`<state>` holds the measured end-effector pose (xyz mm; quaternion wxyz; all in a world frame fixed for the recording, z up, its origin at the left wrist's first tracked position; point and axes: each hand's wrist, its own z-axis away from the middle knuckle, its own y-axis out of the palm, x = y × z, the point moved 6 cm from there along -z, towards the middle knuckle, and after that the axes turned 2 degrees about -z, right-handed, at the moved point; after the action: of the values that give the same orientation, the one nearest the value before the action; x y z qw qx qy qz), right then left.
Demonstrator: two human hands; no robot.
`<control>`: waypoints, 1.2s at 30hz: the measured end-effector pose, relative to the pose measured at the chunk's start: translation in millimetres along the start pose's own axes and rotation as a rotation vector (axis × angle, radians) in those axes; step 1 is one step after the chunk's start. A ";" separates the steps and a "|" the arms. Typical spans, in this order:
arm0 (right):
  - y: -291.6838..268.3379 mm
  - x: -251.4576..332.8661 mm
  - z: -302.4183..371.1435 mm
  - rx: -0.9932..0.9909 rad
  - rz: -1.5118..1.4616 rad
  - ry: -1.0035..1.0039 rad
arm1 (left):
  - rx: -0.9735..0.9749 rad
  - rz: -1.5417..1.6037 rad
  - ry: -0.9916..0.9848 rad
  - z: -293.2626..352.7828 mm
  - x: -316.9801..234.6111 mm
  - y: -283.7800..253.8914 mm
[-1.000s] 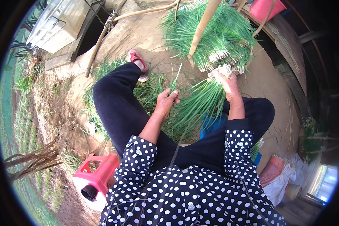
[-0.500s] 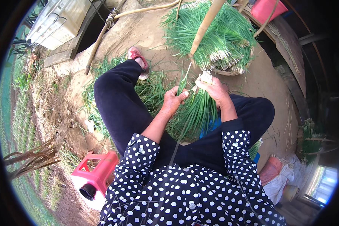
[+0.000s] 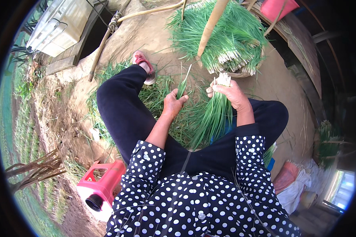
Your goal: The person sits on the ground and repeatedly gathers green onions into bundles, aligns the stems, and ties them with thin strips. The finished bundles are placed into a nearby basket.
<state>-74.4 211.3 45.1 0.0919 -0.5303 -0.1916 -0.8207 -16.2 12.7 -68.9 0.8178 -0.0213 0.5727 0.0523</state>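
My right hand (image 3: 234,94) is closed round a bunch of garlic chives (image 3: 214,114), with the white stem ends up and the green leaves hanging down over my lap. To its left, my left hand (image 3: 174,103) grips a few chive stalks (image 3: 182,87), one pale stem end sticking up. The two hands are apart. Beyond them lies a big heap of chives (image 3: 233,35) in a round basket (image 3: 241,74), white ends stacked toward me. Loose green leaves (image 3: 160,93) litter the ground between my legs.
A wooden pole (image 3: 212,27) slants down in front of the heap. At my left lies a pink and white jug (image 3: 106,179). A pale plastic crate (image 3: 61,29) rests on planks at the far left. A pink bucket (image 3: 279,8) is at the far right; sacks (image 3: 292,183) lie at my right.
My hands have moved apart: the left drew back leftward with its few stalks, and the right shifted slightly right with the bunch.
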 end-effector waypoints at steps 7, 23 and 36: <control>13.4 -26.0 -29.9 -0.153 0.029 -0.032 | 0.211 -0.058 0.001 18.6 -12.3 28.0; -52.0 32.5 2.1 -0.393 0.172 -0.262 | -0.314 -0.646 0.087 -5.4 12.4 -34.7; -83.3 110.6 155.6 -0.044 -0.105 -0.678 | -0.198 -0.440 0.035 -7.7 15.4 -32.5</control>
<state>-20.5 357.0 183.8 -0.0310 -0.7640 -0.2207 -0.6055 -14.6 -19.4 -86.8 0.7933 -0.2267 0.5605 -0.0718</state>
